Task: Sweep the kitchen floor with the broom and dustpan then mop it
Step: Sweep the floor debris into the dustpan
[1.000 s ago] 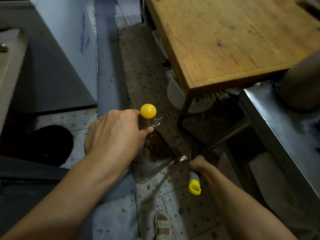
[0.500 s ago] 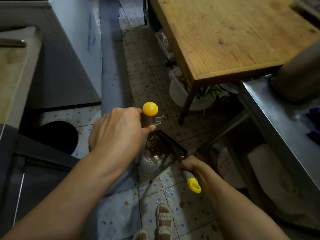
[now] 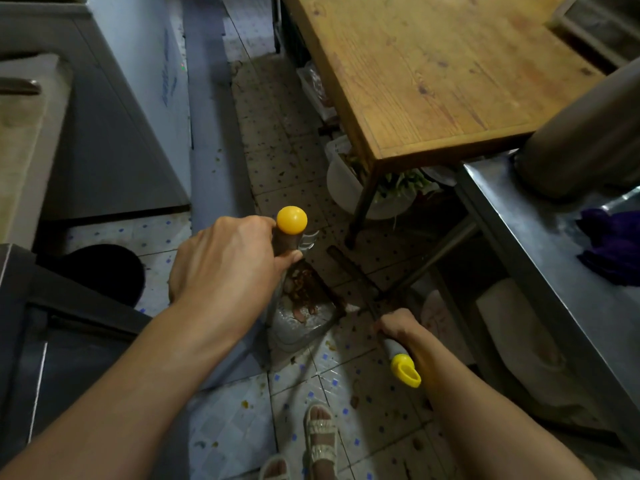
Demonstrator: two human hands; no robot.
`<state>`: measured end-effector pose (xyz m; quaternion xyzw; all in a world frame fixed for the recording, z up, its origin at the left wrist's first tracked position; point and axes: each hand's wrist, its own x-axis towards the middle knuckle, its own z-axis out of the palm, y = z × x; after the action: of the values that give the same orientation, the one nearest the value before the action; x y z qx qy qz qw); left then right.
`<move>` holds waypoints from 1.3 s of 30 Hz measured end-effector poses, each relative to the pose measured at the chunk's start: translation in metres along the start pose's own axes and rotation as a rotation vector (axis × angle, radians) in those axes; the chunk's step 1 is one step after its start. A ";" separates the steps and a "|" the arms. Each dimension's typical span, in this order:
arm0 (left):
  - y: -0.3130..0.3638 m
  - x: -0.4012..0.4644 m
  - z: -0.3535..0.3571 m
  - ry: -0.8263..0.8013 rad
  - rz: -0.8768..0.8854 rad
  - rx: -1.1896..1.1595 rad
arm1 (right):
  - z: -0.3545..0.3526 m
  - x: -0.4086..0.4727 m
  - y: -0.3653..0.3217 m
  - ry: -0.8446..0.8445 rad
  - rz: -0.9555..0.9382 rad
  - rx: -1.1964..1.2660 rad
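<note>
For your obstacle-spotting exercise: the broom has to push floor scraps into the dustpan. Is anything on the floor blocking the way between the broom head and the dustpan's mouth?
Nothing visible blocks it. The broom, gripped by the right hand, lies right at the open edge of the dustpan, which the left hand steadies by its handle. The table leg stands beyond, off that path.

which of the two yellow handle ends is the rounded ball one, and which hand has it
The yellow ball cap tops the dustpan handle gripped by the left hand. The other yellow end, below the right hand, is a flattened, open hanging loop.
</note>
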<state>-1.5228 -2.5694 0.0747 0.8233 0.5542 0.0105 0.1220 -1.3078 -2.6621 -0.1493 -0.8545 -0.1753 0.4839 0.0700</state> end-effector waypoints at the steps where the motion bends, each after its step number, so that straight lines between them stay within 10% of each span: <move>1: 0.001 0.000 0.002 -0.003 0.003 -0.001 | 0.001 0.002 0.002 0.000 0.005 0.033; 16: -0.016 -0.016 0.005 -0.002 -0.013 -0.001 | 0.019 -0.024 0.016 -0.086 0.065 -0.012; 39: -0.026 0.077 0.016 0.096 -0.230 0.006 | -0.001 0.111 -0.159 0.042 -0.299 -0.194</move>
<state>-1.5145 -2.4929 0.0450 0.7531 0.6504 0.0341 0.0931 -1.2911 -2.4733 -0.1917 -0.8315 -0.3448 0.4311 0.0619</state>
